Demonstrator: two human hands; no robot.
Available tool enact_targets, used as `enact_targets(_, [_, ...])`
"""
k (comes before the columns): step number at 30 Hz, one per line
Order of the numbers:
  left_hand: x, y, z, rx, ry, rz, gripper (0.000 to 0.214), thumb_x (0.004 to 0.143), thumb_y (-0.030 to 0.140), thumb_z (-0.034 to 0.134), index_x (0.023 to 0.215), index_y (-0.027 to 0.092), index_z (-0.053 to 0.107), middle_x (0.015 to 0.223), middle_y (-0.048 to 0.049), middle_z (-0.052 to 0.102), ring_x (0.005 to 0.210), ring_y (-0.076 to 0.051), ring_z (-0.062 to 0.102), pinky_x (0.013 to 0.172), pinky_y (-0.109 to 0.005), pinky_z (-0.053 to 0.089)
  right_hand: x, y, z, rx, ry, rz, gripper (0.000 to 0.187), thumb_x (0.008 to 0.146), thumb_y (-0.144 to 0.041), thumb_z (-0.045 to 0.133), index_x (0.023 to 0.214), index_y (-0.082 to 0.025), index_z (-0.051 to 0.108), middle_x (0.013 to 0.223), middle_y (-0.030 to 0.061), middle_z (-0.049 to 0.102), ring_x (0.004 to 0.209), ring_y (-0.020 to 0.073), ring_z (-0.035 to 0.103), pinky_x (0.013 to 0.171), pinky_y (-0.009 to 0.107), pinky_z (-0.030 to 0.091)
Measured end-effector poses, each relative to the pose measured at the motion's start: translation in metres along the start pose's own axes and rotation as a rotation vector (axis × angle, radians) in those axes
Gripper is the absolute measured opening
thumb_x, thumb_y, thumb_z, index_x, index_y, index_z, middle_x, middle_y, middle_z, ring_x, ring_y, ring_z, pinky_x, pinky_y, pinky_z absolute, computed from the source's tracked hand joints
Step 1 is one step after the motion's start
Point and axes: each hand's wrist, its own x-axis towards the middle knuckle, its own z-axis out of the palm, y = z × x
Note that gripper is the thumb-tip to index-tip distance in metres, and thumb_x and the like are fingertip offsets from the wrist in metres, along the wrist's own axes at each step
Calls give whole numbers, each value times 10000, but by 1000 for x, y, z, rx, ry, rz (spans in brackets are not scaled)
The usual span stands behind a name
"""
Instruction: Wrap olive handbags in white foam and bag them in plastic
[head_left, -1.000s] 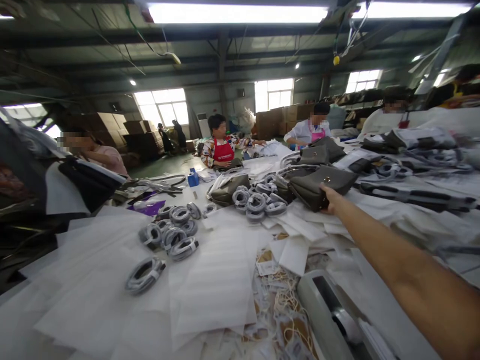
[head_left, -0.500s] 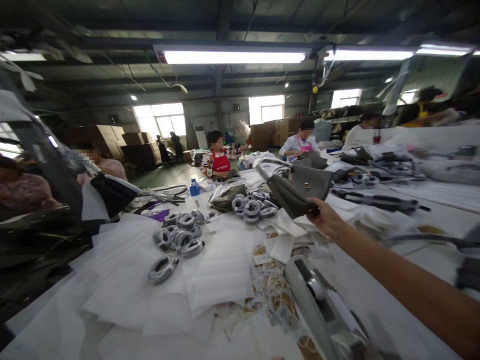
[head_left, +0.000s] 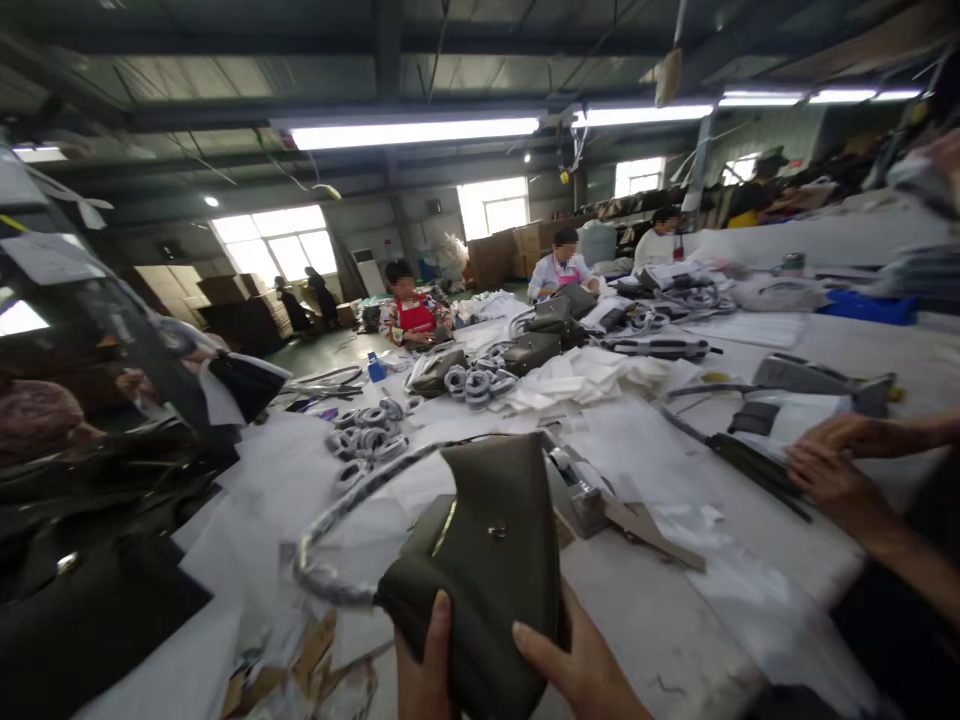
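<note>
One work table (head_left: 675,640), white, extending across the scene. One dark heap (head_left: 112,610) with metal fittings, at the left edge. White sheets (head_left: 262,490), numerous, overlapping, between heap and the middle of the table. One dark olive handbag (head_left: 495,580), tilted, held above the near side of the table, low in the view; strap (head_left: 330,520) wrapped in clear covering, looping out to the left. One left hand (head_left: 425,665), closed on the bag's lower left, thumb on the front. One right hand (head_left: 581,660), gripping the bag's right edge, thumb likewise in front. One pair of co-worker's hands (head_left: 844,480), at far right, by a dark strapped item. Wrapped grey coils (head_left: 367,430), clustered beyond the handbag. One blue box (head_left: 376,367), farther back. One metal clasp (head_left: 496,532), on the handbag's front.
</note>
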Motion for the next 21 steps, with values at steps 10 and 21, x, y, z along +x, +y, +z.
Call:
enact_targets(10, [-47, 8, -68, 86, 6, -218, 552, 852, 407, 710, 1305, 116, 584, 1262, -176, 677, 1209, -315, 624, 1040, -438, 492, -84, -2, -59, -961, -730, -488, 213, 975, -262, 556, 1007, -213, 761, 748, 39, 739, 649, 163, 677, 638, 254, 521])
enact_targets(21, [-98, -9, -64, 1231, -486, 657, 848, 724, 501, 812, 1456, 280, 445, 1502, -113, 488, 1404, -337, 423, 1129, -569, 403, -53, 13, -97, -1478, -563, -766, 830, 809, -259, 760, 1530, -202, 353, 1590, 123, 333, 1455, 327, 314, 1173, 553, 307])
